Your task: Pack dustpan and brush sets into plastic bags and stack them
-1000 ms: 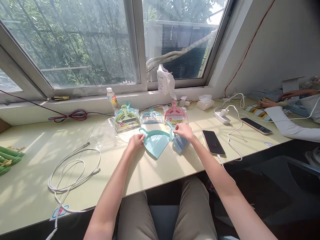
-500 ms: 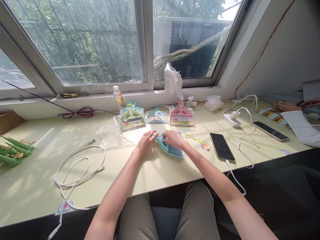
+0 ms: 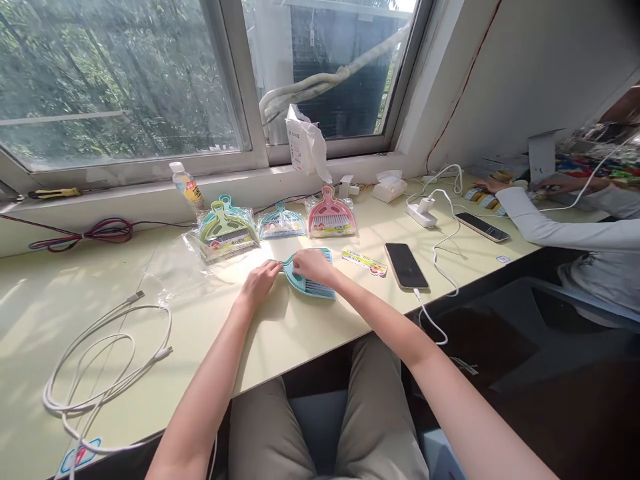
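A teal dustpan and brush set (image 3: 316, 288) lies on the pale table (image 3: 280, 347) in front of me, handle to the left, bristles to the right. My left hand (image 3: 261, 279) has its fingers closed on the handle end. My right hand (image 3: 313, 265) is closed over the middle of the set, its fingertips on the teal brush body and partly hidden. Just right of the set lies a printed card label (image 3: 364, 262). Behind stand bagged sets: a green one (image 3: 227, 239), a blue one (image 3: 282, 223) and a pink one (image 3: 331, 217).
A phone (image 3: 406, 267) on a white cable lies to the right, near a power strip (image 3: 421, 213) and a second phone (image 3: 483, 227). A coiled white cable (image 3: 105, 340) is at the left. A bottle (image 3: 186, 183) stands behind. Another person's sleeve (image 3: 530, 217) reaches in at the right.
The view has turned to the right, so the table things appear further left. My right hand's fingers have closed more tightly over the teal set. More of the other person shows.
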`<move>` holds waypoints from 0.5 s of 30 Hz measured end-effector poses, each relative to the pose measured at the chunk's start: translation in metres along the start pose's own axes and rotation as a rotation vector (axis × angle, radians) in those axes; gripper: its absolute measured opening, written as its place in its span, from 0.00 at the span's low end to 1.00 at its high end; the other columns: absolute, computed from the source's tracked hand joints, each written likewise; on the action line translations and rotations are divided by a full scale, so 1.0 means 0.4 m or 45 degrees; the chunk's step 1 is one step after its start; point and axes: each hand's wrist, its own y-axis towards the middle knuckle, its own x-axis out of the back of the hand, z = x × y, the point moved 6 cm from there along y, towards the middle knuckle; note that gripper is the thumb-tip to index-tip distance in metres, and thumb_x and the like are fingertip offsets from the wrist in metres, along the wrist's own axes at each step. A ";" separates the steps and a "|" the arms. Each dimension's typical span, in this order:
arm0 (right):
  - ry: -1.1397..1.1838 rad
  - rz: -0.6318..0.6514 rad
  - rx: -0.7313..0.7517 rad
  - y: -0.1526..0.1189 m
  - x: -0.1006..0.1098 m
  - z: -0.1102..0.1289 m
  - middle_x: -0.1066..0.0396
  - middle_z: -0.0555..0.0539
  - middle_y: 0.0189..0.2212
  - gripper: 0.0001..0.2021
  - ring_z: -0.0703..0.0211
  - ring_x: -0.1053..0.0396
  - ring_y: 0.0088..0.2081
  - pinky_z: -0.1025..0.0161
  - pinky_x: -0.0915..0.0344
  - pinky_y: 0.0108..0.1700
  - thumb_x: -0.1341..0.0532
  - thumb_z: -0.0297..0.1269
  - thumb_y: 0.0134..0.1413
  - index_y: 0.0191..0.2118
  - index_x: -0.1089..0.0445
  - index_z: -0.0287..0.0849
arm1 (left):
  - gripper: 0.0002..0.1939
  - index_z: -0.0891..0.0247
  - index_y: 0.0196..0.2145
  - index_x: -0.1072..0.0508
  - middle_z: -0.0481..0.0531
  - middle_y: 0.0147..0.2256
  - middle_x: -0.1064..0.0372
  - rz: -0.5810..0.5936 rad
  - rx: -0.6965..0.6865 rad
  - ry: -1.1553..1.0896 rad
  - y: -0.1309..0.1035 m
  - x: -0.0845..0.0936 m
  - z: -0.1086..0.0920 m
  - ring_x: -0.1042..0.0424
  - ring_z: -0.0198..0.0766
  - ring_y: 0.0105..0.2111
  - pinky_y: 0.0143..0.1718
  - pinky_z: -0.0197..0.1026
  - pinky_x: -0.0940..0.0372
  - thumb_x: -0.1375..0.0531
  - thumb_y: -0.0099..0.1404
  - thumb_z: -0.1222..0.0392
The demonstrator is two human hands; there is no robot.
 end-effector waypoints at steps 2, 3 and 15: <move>0.083 -0.080 -0.060 0.003 0.010 -0.001 0.20 0.42 0.44 0.07 0.46 0.25 0.48 0.60 0.35 0.46 0.34 0.35 0.57 0.39 0.18 0.44 | 0.15 0.58 0.47 0.22 0.62 0.51 0.25 -0.224 0.103 -0.082 0.007 0.030 -0.008 0.31 0.56 0.58 0.62 0.58 0.37 0.42 0.65 0.65; 0.134 -0.136 -0.114 0.006 0.016 -0.003 0.20 0.42 0.45 0.08 0.47 0.25 0.48 0.60 0.34 0.47 0.34 0.36 0.57 0.40 0.18 0.44 | 0.18 0.58 0.53 0.24 0.62 0.55 0.28 -0.352 0.181 -0.181 0.008 0.046 -0.010 0.35 0.56 0.62 0.64 0.59 0.40 0.40 0.66 0.62; 0.219 -0.643 -0.501 -0.063 0.078 -0.237 0.35 0.32 0.63 0.22 0.43 0.39 0.66 0.50 0.41 0.65 0.43 0.29 0.65 0.63 0.34 0.36 | 0.29 0.60 0.49 0.26 0.57 0.46 0.23 -0.154 0.806 -1.448 -0.008 -0.038 0.028 0.22 0.51 0.46 0.50 0.52 0.26 0.25 0.51 0.51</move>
